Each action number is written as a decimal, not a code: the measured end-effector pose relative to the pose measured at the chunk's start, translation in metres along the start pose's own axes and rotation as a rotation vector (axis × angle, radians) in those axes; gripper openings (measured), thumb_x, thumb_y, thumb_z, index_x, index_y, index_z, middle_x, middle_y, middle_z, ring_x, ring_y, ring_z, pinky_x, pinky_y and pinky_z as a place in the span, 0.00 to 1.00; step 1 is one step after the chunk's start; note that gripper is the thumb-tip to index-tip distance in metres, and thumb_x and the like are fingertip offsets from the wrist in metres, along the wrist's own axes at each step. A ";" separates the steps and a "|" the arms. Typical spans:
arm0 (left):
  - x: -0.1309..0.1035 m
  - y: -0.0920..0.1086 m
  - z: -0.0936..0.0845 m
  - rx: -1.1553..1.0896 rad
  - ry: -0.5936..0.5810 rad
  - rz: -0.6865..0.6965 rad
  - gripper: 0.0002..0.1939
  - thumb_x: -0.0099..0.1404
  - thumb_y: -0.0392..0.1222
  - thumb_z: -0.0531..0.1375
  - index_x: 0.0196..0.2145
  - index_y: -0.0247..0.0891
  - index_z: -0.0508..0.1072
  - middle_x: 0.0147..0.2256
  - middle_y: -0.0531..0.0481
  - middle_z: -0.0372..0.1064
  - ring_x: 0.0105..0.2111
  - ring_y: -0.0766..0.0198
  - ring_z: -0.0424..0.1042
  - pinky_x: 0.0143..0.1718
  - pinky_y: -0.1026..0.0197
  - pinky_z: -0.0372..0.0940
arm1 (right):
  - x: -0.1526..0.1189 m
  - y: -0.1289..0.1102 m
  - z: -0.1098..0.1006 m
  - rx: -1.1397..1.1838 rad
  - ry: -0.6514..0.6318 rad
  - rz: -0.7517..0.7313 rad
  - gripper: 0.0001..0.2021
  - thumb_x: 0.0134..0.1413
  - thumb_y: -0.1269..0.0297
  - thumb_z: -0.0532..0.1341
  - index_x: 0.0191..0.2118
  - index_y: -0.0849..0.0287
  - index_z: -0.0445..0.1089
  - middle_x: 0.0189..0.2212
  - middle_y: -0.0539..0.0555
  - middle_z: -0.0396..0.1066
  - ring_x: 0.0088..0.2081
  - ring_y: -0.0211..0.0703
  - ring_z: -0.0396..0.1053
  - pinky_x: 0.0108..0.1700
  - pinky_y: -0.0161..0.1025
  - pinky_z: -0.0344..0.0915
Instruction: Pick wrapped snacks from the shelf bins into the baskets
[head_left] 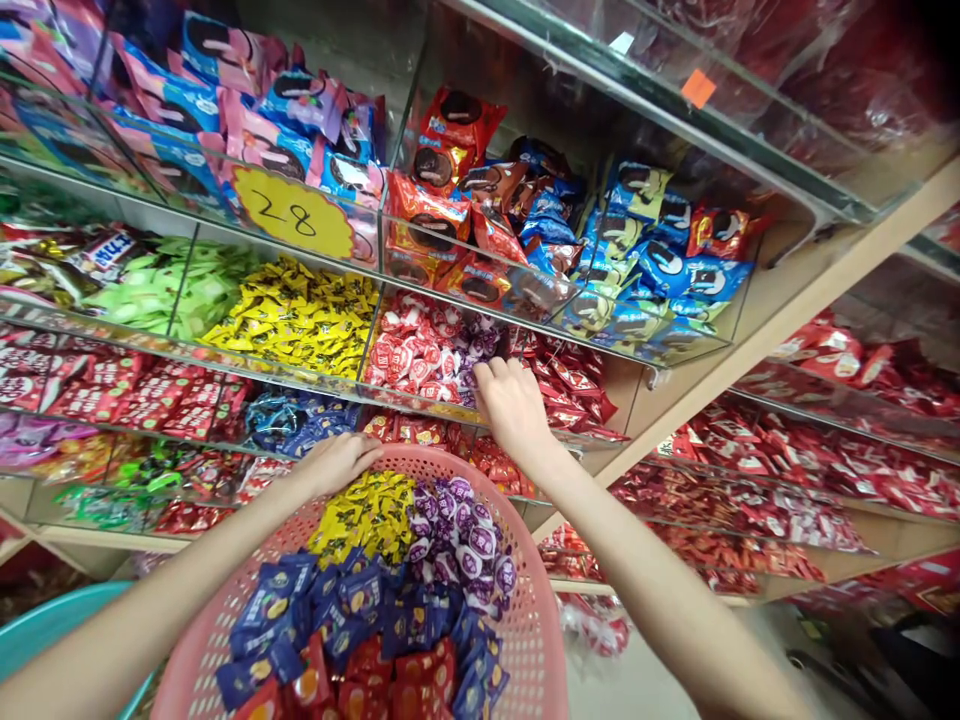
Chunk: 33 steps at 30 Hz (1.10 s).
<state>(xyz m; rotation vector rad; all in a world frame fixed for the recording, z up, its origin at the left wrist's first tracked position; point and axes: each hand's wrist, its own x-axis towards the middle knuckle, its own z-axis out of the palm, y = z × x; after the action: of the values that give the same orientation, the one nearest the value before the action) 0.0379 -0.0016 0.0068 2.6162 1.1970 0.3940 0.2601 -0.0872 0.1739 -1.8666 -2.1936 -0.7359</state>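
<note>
A pink perforated basket holds yellow, purple, blue and red wrapped candies. My left hand lies over the basket's far rim at the left, its fingers pressed together on the edge. Above the rim to the right, my right hand is at the front of a shelf bin, fingers curled, beside purple-wrapped candies and red-and-white ones. Whatever its fingers may hold is hidden.
Clear-fronted shelf bins carry yellow candies, green packets and wrapped cookies. A yellow price sign reads 28. A slanting wooden divider stands right; a teal tub is lower left.
</note>
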 end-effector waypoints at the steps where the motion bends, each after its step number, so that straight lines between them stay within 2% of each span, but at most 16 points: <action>1: 0.000 0.000 0.000 -0.002 -0.001 0.000 0.26 0.68 0.57 0.42 0.46 0.46 0.74 0.44 0.46 0.75 0.42 0.52 0.74 0.40 0.58 0.65 | -0.012 -0.001 -0.002 0.081 0.020 -0.003 0.11 0.59 0.71 0.52 0.46 0.64 0.66 0.40 0.61 0.69 0.42 0.52 0.63 0.41 0.46 0.59; 2: 0.000 0.001 0.000 -0.004 -0.003 -0.001 0.26 0.68 0.57 0.42 0.46 0.46 0.74 0.43 0.46 0.75 0.41 0.53 0.74 0.40 0.58 0.65 | -0.024 -0.002 -0.002 0.227 0.043 0.009 0.12 0.59 0.67 0.55 0.48 0.60 0.65 0.40 0.58 0.69 0.40 0.48 0.63 0.41 0.43 0.60; 4: -0.001 0.002 -0.001 -0.005 -0.006 -0.005 0.26 0.68 0.57 0.42 0.45 0.46 0.74 0.41 0.46 0.76 0.40 0.53 0.74 0.39 0.59 0.65 | -0.048 -0.005 0.001 0.863 0.074 0.170 0.14 0.54 0.62 0.61 0.47 0.56 0.66 0.35 0.52 0.70 0.33 0.41 0.63 0.37 0.39 0.61; 6: -0.001 0.003 -0.002 -0.003 -0.010 -0.006 0.27 0.68 0.57 0.41 0.44 0.44 0.75 0.40 0.44 0.76 0.39 0.51 0.74 0.39 0.58 0.65 | -0.068 -0.009 0.007 1.466 -0.026 0.377 0.15 0.48 0.60 0.65 0.43 0.54 0.69 0.32 0.49 0.70 0.30 0.38 0.62 0.34 0.37 0.60; 7: -0.001 0.003 -0.003 -0.003 -0.014 -0.004 0.27 0.68 0.57 0.41 0.44 0.44 0.75 0.40 0.44 0.75 0.40 0.51 0.74 0.39 0.57 0.65 | -0.076 -0.012 0.011 1.678 -0.097 0.462 0.15 0.46 0.60 0.67 0.42 0.54 0.69 0.31 0.49 0.70 0.30 0.37 0.62 0.33 0.36 0.60; 9: -0.001 0.004 -0.004 -0.007 -0.017 -0.003 0.27 0.68 0.57 0.41 0.46 0.44 0.74 0.42 0.44 0.75 0.41 0.50 0.74 0.39 0.57 0.65 | -0.088 -0.016 0.018 1.920 -0.203 0.560 0.16 0.43 0.60 0.68 0.40 0.54 0.71 0.33 0.49 0.71 0.30 0.35 0.62 0.32 0.34 0.59; 12: 0.001 0.003 -0.004 -0.018 -0.017 0.000 0.26 0.68 0.56 0.42 0.48 0.44 0.72 0.46 0.44 0.73 0.45 0.51 0.72 0.44 0.57 0.64 | -0.096 -0.021 0.029 1.957 -0.230 0.602 0.16 0.42 0.57 0.68 0.39 0.53 0.72 0.35 0.49 0.72 0.30 0.35 0.63 0.31 0.34 0.60; 15: 0.003 0.002 -0.002 -0.035 -0.021 0.013 0.25 0.67 0.56 0.43 0.48 0.43 0.72 0.47 0.44 0.72 0.47 0.50 0.71 0.47 0.56 0.63 | -0.100 -0.026 0.043 1.883 -0.203 0.587 0.16 0.41 0.57 0.68 0.40 0.53 0.72 0.37 0.50 0.73 0.34 0.38 0.66 0.38 0.37 0.63; 18: 0.003 0.002 -0.002 -0.075 -0.008 0.036 0.25 0.68 0.55 0.43 0.53 0.43 0.67 0.51 0.45 0.69 0.49 0.52 0.69 0.49 0.55 0.62 | -0.099 -0.035 0.062 1.789 -0.182 0.547 0.17 0.41 0.58 0.68 0.40 0.54 0.71 0.35 0.50 0.73 0.36 0.39 0.67 0.43 0.39 0.62; 21: -0.001 0.003 -0.004 -0.217 0.032 0.126 0.23 0.68 0.53 0.44 0.53 0.40 0.64 0.51 0.44 0.67 0.49 0.57 0.67 0.51 0.58 0.61 | -0.094 -0.043 0.082 1.668 -0.172 0.506 0.15 0.40 0.60 0.68 0.37 0.55 0.72 0.28 0.48 0.69 0.31 0.39 0.64 0.39 0.39 0.60; 25: -0.008 0.006 -0.011 -0.491 0.014 0.247 0.18 0.66 0.55 0.51 0.41 0.40 0.70 0.44 0.48 0.66 0.47 0.60 0.65 0.53 0.58 0.58 | -0.084 -0.054 0.103 1.559 -0.180 0.423 0.12 0.39 0.63 0.67 0.34 0.56 0.71 0.26 0.47 0.67 0.28 0.38 0.61 0.34 0.39 0.59; 29: -0.013 0.004 -0.015 -0.601 -0.053 0.276 0.18 0.62 0.56 0.57 0.41 0.41 0.71 0.47 0.48 0.62 0.52 0.59 0.62 0.56 0.56 0.55 | -0.074 -0.071 0.115 1.529 -0.223 0.334 0.12 0.38 0.62 0.67 0.34 0.57 0.70 0.25 0.47 0.68 0.27 0.38 0.62 0.32 0.39 0.59; 33: -0.014 0.002 -0.013 -0.647 -0.093 0.247 0.20 0.56 0.59 0.61 0.40 0.42 0.74 0.49 0.48 0.59 0.54 0.56 0.60 0.57 0.55 0.53 | -0.068 -0.085 0.123 1.542 -0.285 0.279 0.15 0.38 0.56 0.67 0.33 0.58 0.70 0.23 0.48 0.69 0.25 0.38 0.62 0.29 0.38 0.59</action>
<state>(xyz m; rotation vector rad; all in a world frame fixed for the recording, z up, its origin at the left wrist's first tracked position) 0.0260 -0.0116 0.0177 2.1746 0.5774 0.5826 0.2146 -0.0972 0.0167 -1.2549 -1.5414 1.0664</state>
